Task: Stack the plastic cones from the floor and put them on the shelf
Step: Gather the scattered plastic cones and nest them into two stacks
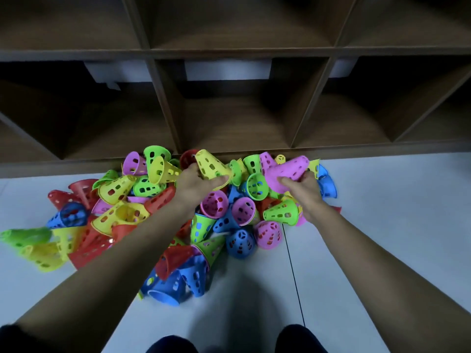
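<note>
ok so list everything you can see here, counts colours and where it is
cone pile: dozens, red, blue, green, yellow and pink, on the floor against the shelf
yellow cone: one, yellow, held above the pile
pink cone: one, pink, held above the pile's right side
shelf: one, dark brown wood, open compartments, behind the pile
floor: one, pale grey, under everything
left grip: one, curled round the yellow cone
right grip: one, curled round the pink cone
legs: two dark shapes, bottom edge

Brown shelf point(167, 105), yellow cone point(212, 166), pink cone point(286, 171).
</note>
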